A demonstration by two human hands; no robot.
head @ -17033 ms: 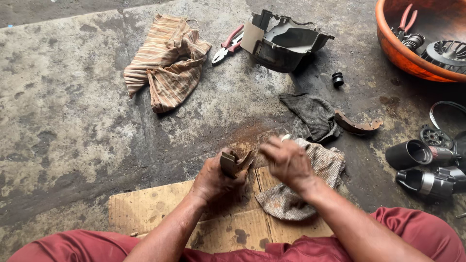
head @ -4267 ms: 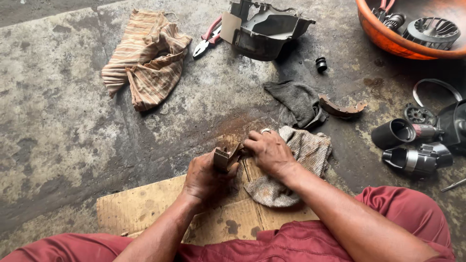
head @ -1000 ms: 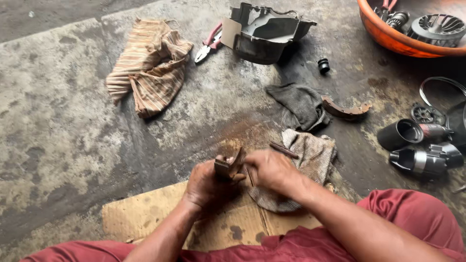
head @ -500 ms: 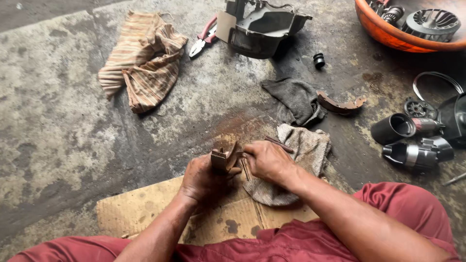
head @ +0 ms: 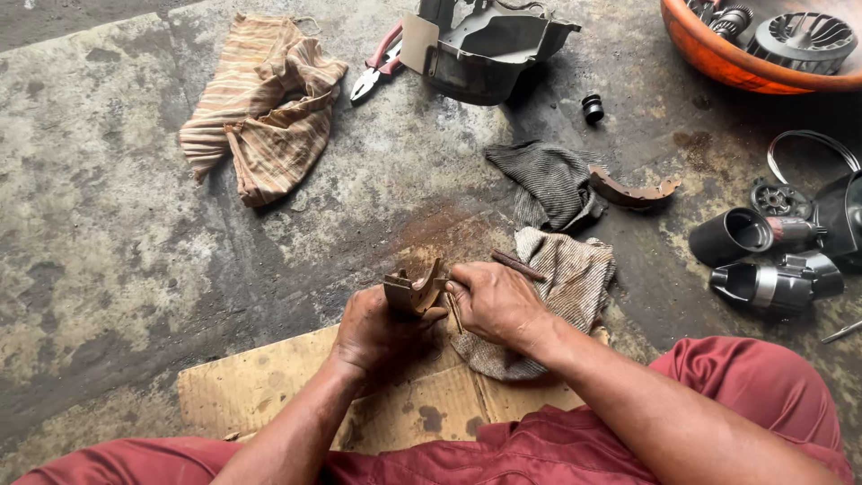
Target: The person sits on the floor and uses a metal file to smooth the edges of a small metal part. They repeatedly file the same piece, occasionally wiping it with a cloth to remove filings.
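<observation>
The rusty brake shoe (head: 413, 289) is upright, clamped in the left hand (head: 382, 323) fingers above the cardboard sheet (head: 269, 395). The right hand (head: 494, 301), at 3 o'clock, grips a thin tool (head: 454, 310) against it. Position is unchanged from half a second earlier; a grey rag (head: 570, 269) lies beyond at 3 o'clock.

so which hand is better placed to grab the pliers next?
Probably the right hand: the left hand grips the rusty curved part. The pliers lie far from both, though.
</observation>
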